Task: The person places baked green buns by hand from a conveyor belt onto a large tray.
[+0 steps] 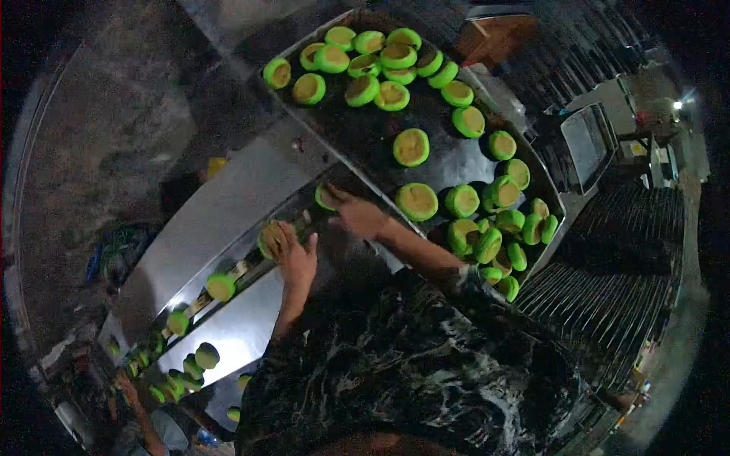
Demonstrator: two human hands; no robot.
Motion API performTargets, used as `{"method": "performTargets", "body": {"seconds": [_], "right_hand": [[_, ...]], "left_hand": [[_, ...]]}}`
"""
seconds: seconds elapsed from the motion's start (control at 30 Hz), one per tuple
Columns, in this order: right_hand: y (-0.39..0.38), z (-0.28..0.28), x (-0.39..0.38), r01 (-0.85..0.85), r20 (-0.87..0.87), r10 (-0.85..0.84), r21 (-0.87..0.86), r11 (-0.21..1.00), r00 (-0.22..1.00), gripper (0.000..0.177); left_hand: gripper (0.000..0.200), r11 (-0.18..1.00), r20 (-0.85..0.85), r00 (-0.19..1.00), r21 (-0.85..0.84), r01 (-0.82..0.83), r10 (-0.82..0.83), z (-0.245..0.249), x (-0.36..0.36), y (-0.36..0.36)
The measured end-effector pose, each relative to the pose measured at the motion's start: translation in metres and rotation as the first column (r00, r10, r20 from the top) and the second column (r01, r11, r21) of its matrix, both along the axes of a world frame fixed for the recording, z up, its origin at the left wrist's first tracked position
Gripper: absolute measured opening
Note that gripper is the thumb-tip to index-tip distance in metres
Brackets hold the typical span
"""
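Observation:
Round green buns with flat browned faces lie in front of me on a narrow conveyor channel (247,262). My left hand (295,260) lies over one green bun (268,242) in the channel; its fingers touch the browned face and its thumb stands apart. Farther up the channel, my right hand (361,216) has its fingertips closed at the edge of another green bun (325,197). Part of that bun is hidden by the fingers. My right forearm crosses the near edge of a dark metal tray (441,163) that holds many similar buns, some tilted or overlapping.
More buns (220,287) sit spaced along the channel toward the lower left, with a cluster (186,374) beside it. Another person's arm (137,410) reaches in there. Metal panels (213,190) flank the channel. Dark ribbed racks (608,296) stand at the right.

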State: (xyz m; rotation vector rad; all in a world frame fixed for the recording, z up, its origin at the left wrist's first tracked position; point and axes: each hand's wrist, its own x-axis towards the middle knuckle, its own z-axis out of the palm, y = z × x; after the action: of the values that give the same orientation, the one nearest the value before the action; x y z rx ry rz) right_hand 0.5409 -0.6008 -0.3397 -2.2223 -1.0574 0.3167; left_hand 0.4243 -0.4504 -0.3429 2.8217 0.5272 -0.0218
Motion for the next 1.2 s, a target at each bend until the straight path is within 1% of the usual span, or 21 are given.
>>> {"method": "performTargets", "body": {"seconds": [0.1,0.17,0.23,0.27,0.33,0.4,0.43,0.5,0.57,0.63,0.67,0.73,0.87,0.93,0.97,1.03,1.07,1.1,1.13,1.17,1.2], "right_hand": [[-0.025,0.073,0.031,-0.239,-0.447,-0.007,-0.492,0.837,0.894,0.053],[-0.066,0.054,0.068,0.319,-0.278,-0.359,-0.181,0.93,0.891,0.062],[-0.092,0.036,0.106,0.738,0.519,-0.651,0.055,0.673,0.555,0.064],[-0.111,-0.006,0.118,0.83,0.619,-0.631,-0.061,0.554,0.467,0.06],[-0.151,-0.054,0.145,0.716,0.491,-0.547,-0.273,0.642,0.678,0.065],[-0.167,-0.06,0.125,0.562,-0.15,-0.551,0.039,0.826,0.821,0.06],[-0.165,-0.048,0.105,0.618,-0.122,-0.606,0.157,0.77,0.786,0.046],[-0.152,0.001,0.071,0.766,-0.635,-0.499,0.246,0.594,0.59,0.056],[-0.126,0.059,0.039,0.805,-0.62,-0.578,0.156,0.572,0.531,0.054],[-0.101,0.073,0.011,0.595,-0.765,-0.12,0.38,0.708,0.632,0.052],[-0.077,0.081,0.001,0.301,-0.471,-0.19,0.172,0.938,0.862,0.043],[-0.03,0.072,-0.021,0.153,-0.222,-0.114,0.169,0.974,0.968,0.041],[-0.01,0.022,-0.03,0.246,0.395,-0.213,-0.035,0.969,0.893,0.038],[-0.024,-0.018,-0.036,0.095,0.684,0.081,-0.216,0.972,0.725,0.035],[-0.034,-0.001,-0.038,-0.065,0.005,0.065,-0.068,0.996,0.998,0.034],[-0.082,0.072,-0.049,0.294,-0.383,-0.248,0.066,0.954,0.89,0.032],[-0.123,0.06,-0.04,0.508,-0.192,-0.607,-0.39,0.768,0.771,0.037],[-0.16,0.061,-0.023,0.682,0.063,-0.72,0.272,0.679,0.691,0.048],[-0.205,0.069,-0.005,0.926,-0.219,-0.9,0.106,0.362,0.377,0.054],[-0.228,0.088,0.013,0.948,0.291,-0.905,-0.014,0.319,0.309,0.058],[-0.288,0.022,0.026,0.96,0.846,-0.496,-0.062,0.274,0.196,0.059]], "left_hand": [[0.067,0.974,0.359,0.933,-0.21,0.079,0.002,0.047,0.081,-0.011],[0.066,0.934,0.545,0.825,-0.195,0.298,-0.149,0.054,0.177,-0.033],[0.067,0.923,0.607,0.718,0.07,0.379,-0.341,0.045,0.271,-0.057],[0.065,0.911,0.501,0.797,-0.041,0.411,-0.337,0.024,0.303,-0.066],[0.063,0.889,0.373,0.862,-0.168,0.426,-0.342,0.011,0.333,-0.075],[0.057,0.855,0.348,0.916,-0.394,0.336,-0.2,0.018,0.324,-0.077],[0.052,0.753,0.449,0.893,-0.584,0.304,-0.013,0.035,0.301,-0.076],[0.047,0.67,0.593,0.773,-0.67,0.319,0.225,0.047,0.231,-0.056],[0.048,0.151,0.083,0.924,-0.988,0.028,0.373,0.071,0.141,-0.032],[0.049,0.728,0.193,0.951,-0.685,-0.044,0.239,-0.004,0.088,-0.006],[0.049,0.847,0.229,0.964,-0.531,0.004,0.139,-0.041,0.061,0.007],[0.049,0.919,0.26,0.966,-0.378,0.107,-0.006,-0.056,0.033,0.02],[0.048,0.981,0.37,0.91,-0.119,-0.152,0.186,-0.007,0.02,0.032],[0.047,0.968,0.448,0.88,-0.248,-0.045,0.156,0.029,0.028,0.008],[0.047,0.931,0.531,0.832,-0.362,0.051,0.161,0.045,0.032,-0.001],[0.044,0.909,0.549,0.822,-0.25,0.333,-0.15,0.064,0.054,-0.047],[0.044,0.908,0.542,0.785,-0.091,0.41,-0.3,0.061,0.067,-0.071],[0.053,0.891,0.503,0.759,0.05,0.451,-0.412,0.071,0.086,-0.1],[0.067,0.845,0.235,0.821,0.005,0.535,-0.521,0.08,0.1,-0.12],[0.071,0.818,0.198,0.794,0.104,0.565,-0.574,0.05,0.107,-0.144],[0.071,0.799,0.044,0.798,0.024,0.601,-0.601,0.043,0.11,-0.159]]}}
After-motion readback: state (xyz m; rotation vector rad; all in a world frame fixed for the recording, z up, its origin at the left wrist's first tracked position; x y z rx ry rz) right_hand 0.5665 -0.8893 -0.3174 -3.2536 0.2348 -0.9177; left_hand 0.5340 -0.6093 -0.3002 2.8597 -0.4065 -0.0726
